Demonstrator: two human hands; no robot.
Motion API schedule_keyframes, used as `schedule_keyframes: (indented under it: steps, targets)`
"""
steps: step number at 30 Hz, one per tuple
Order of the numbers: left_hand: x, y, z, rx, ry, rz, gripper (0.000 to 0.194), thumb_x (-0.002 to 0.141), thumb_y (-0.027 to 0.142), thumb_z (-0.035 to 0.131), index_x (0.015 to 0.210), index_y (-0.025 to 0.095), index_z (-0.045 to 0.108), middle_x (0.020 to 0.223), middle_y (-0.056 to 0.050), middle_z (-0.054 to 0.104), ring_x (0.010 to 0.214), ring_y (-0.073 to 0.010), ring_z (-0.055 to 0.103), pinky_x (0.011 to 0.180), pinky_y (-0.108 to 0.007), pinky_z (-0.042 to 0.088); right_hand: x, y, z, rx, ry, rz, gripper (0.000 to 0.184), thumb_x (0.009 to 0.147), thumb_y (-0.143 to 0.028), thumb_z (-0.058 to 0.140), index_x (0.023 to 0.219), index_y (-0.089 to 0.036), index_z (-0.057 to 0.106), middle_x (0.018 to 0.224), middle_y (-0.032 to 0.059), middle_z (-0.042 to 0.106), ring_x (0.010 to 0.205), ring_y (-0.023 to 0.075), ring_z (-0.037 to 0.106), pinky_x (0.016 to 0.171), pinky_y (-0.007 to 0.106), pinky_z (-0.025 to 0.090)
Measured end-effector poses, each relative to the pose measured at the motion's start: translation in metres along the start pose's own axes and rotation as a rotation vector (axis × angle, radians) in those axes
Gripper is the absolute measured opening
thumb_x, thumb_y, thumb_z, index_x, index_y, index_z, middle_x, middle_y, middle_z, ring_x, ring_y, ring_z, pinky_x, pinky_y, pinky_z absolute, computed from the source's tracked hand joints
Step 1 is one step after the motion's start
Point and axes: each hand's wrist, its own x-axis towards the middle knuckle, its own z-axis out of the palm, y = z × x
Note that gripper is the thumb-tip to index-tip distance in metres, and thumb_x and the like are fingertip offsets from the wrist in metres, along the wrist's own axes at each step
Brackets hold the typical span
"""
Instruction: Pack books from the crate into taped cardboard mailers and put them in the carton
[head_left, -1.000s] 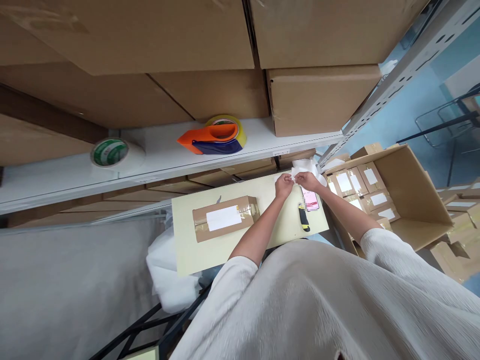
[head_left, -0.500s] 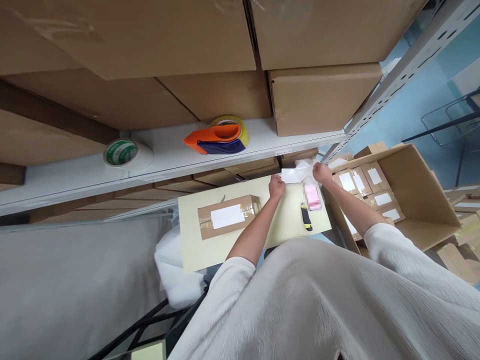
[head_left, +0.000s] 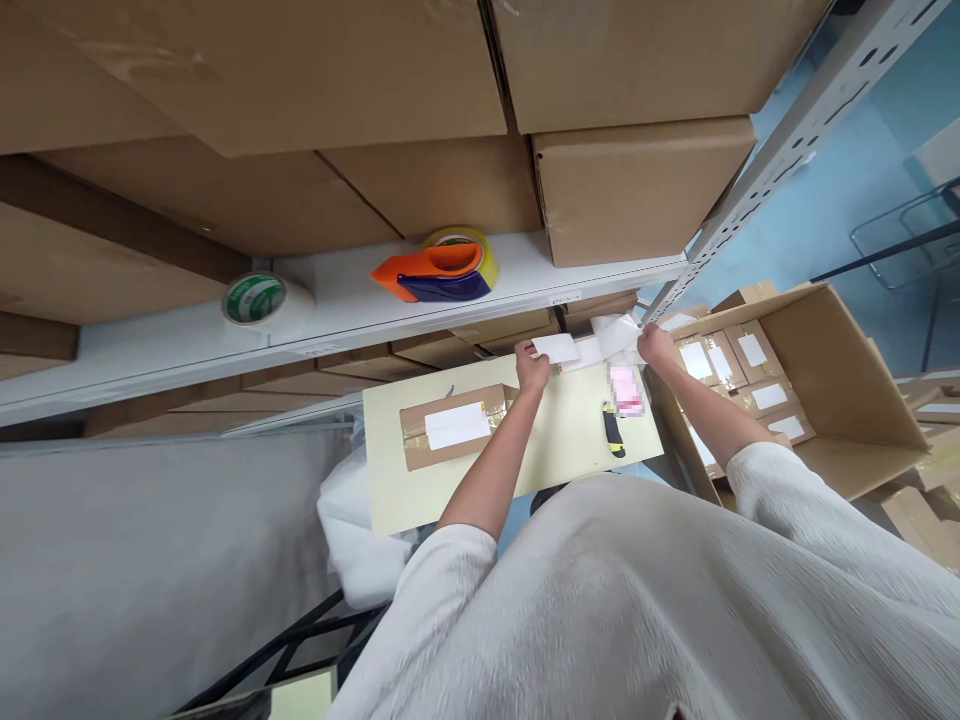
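Note:
My left hand (head_left: pixel 532 368) pinches a white label (head_left: pixel 556 347) above the far edge of a pale yellow board (head_left: pixel 555 440). Off to the right, my right hand (head_left: pixel 655 345) grips the other end of the white backing strip (head_left: pixel 611 335). The strip runs stretched between both hands. On the board lies a taped brown parcel (head_left: pixel 456 425) with a white label, just left of my left forearm. A black and yellow box cutter (head_left: pixel 613 430) and a pink phone (head_left: pixel 625 389) lie on the board between my arms.
An open carton (head_left: pixel 825 380) of small labelled boxes stands at the right. On the white shelf (head_left: pixel 337 310) above sit an orange tape dispenser (head_left: pixel 439 270) and a tape roll (head_left: pixel 259 298), with large cartons behind. White foam wrap (head_left: pixel 360 550) hangs below the board.
My hands were together over the board's far edge. They have moved apart, the left going left with a label and the right going right, stretching the white strip between them.

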Motion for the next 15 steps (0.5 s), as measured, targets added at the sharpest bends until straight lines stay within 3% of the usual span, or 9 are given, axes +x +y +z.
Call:
schedule_keyframes:
  steps: [4,9,15]
  targets:
    - [-0.013,0.0,-0.004,-0.118,-0.017,-0.032,0.067,0.079,0.008,0.064,0.142,0.028,0.051,0.143,-0.01,0.064,0.126,-0.0238,0.068,0.103,-0.037,0.059,-0.011,0.003,0.005,0.048,0.056,-0.088,0.045,0.098,-0.017,0.048,0.14,-0.016,0.063,0.13,0.0206,0.072,0.114,0.0352,0.069,0.098,0.046,0.055]
    - [-0.038,-0.001,-0.015,-0.163,0.012,0.005,0.078,0.073,0.008,0.066,0.146,0.032,0.053,0.162,-0.01,0.051,0.143,-0.0272,0.059,0.111,-0.039,0.056,-0.034,0.0,0.016,0.148,0.14,-0.39,0.047,0.096,-0.019,0.048,0.141,-0.016,0.058,0.138,0.0212,0.064,0.115,0.0353,0.064,0.096,0.047,0.055]
    - [-0.065,0.006,-0.047,-0.241,0.03,0.118,0.076,0.072,0.007,0.062,0.143,0.035,0.058,0.158,-0.005,0.059,0.153,-0.0276,0.053,0.115,-0.041,0.054,-0.084,-0.028,0.033,0.355,0.017,-0.671,0.031,0.105,-0.039,0.051,0.128,-0.022,0.064,0.127,0.0134,0.064,0.101,0.0269,0.065,0.096,0.042,0.054]
